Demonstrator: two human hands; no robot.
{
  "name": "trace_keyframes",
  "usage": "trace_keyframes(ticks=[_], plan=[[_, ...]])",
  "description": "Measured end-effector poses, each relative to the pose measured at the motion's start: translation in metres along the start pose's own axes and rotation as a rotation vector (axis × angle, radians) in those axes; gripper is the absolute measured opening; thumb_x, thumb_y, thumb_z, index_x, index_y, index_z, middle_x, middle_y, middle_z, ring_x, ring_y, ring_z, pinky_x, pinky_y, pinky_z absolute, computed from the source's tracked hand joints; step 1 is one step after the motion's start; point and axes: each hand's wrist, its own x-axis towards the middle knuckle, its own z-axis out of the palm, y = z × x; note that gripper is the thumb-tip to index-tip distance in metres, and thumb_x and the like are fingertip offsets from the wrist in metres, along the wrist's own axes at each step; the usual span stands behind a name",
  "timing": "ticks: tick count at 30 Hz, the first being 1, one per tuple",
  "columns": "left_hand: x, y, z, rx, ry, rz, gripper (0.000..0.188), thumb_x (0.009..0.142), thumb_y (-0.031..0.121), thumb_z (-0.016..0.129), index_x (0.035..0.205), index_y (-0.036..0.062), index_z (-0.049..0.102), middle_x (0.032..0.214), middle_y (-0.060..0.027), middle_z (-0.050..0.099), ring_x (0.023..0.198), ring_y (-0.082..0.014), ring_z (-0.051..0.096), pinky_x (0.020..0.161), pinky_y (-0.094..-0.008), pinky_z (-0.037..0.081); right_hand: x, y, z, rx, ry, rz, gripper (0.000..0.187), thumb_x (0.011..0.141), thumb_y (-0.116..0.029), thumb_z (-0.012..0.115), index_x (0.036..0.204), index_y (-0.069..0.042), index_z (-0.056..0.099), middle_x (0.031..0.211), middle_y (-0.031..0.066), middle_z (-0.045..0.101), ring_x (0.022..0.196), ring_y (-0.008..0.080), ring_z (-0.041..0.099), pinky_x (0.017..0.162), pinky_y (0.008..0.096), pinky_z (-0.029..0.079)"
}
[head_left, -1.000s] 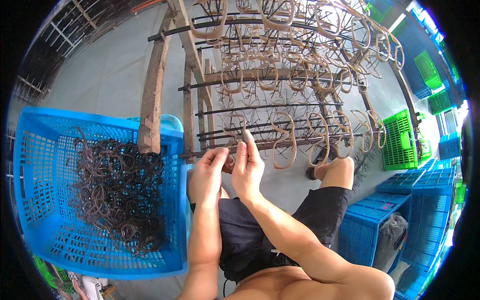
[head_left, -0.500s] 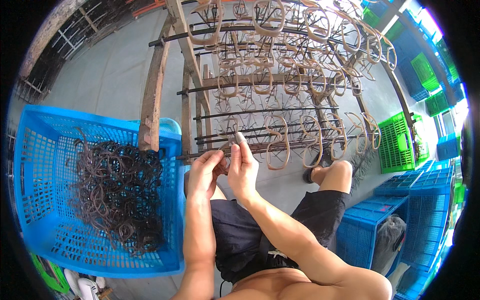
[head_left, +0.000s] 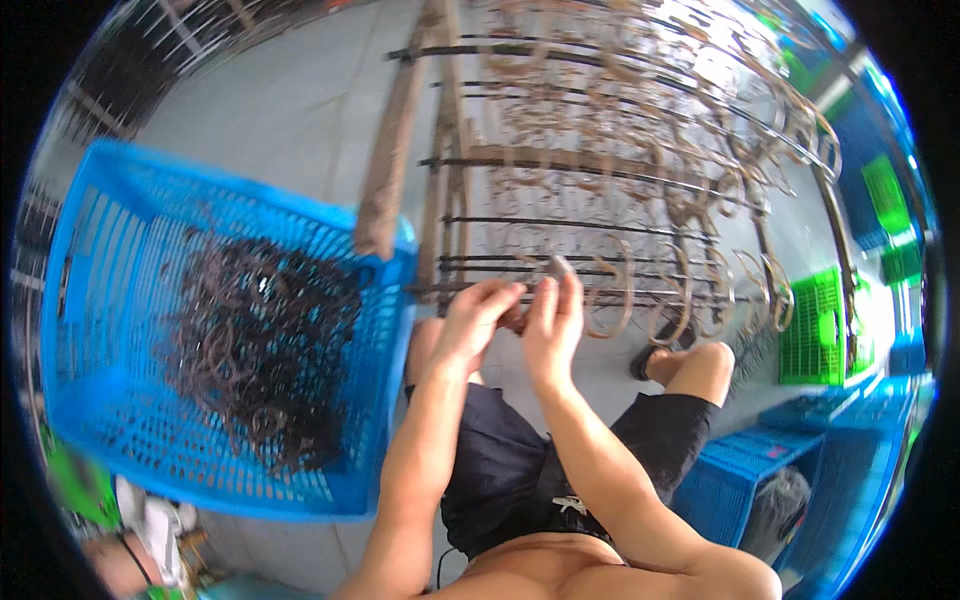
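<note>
My left hand (head_left: pixel 474 322) and my right hand (head_left: pixel 553 330) meet at the near edge of a rack (head_left: pixel 450 110) of wood and dark bars. The fingers of both are bent and pinched together; what they grip is too blurred and hidden to make out. A greyish cover caps one fingertip of the right hand. Just right of it hangs a tan looped strip (head_left: pixel 629 290), roughly a figure eight. Several more such loops hang from thin wires along the bars. To my left a blue plastic basket (head_left: pixel 120 395) holds a tangled heap of dark curled strips (head_left: pixel 265 350).
A wooden post (head_left: pixel 385 175) of the rack stands by the blue basket's far right corner. On the right are a green crate (head_left: pixel 810 335) and blue crates (head_left: pixel 725 490), one with a grey plastic bag (head_left: pixel 775 515). Part of another person (head_left: pixel 125 565) shows at lower left.
The view has shifted and blurred, so the basket, rack and hands sit elsewhere in the picture. Both hands remain close together at the rack's near edge, still pinched.
</note>
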Motion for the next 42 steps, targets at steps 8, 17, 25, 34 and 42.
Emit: trace_keyframes(ticks=[8,17,25,34,42], plan=[[-0.037,0.035,-0.066,0.665,0.404,0.283,0.021,0.086,0.025,0.063,0.087,0.0047,0.061,0.081,-0.0028,0.063,0.076,-0.0104,0.057,0.071,-0.0258,0.046,-0.047,0.041,-0.048,-0.228,-0.138,0.119,0.037,0.092,-0.016,0.046,0.124,0.000,0.038,0.088,0.0075,0.056,0.080,0.0135,0.053,0.073,0.0283,0.044],[0.037,0.012,-0.218,1.125,1.199,-0.164,0.086,0.070,0.034,0.072,0.133,-0.0008,0.026,0.120,-0.0269,0.048,0.112,-0.0388,0.048,0.090,-0.0505,0.040,-0.071,0.085,-0.116,-0.529,-0.532,0.552,0.050,0.087,-0.019,0.056,0.125,0.007,0.038,0.094,0.0134,0.061,0.086,0.0184,0.058,0.076,0.0299,0.046],[0.066,0.018,-0.273,0.390,1.144,0.043,0.046,0.069,0.019,0.067,0.108,-0.0035,0.056,0.104,-0.0202,0.061,0.099,-0.0336,0.058,0.087,-0.0403,0.044,-0.064,0.044,-0.123,-0.437,-0.572,0.535,0.049,0.084,-0.018,0.058,0.121,0.009,0.040,0.087,0.0125,0.063,0.075,0.0169,0.060,0.069,0.0275,0.047],[-0.075,0.042,-0.174,0.987,1.291,0.419,0.031,0.086,0.021,0.051,0.104,-0.0020,0.059,0.098,-0.0187,0.063,0.092,-0.0286,0.060,0.082,-0.0349,0.045,-0.063,-0.007,-0.074,-0.467,-0.898,0.302,0.030,0.083,-0.017,0.059,0.102,0.006,0.054,0.078,0.0142,0.063,0.070,0.0174,0.061,0.067,0.0291,0.048],[-0.185,0.072,-0.135,0.857,1.006,0.467,0.027,0.095,0.022,0.047,0.110,0.0030,0.059,0.063,0.0032,0.049,0.054,-0.0044,0.043,0.047,-0.0207,0.035,-0.043,-0.042,0.002,-0.383,-1.113,0.027,0.027,0.084,-0.017,0.056,0.102,0.004,0.055,0.074,0.0154,0.061,0.065,0.0200,0.060,0.063,0.0304,0.047]])
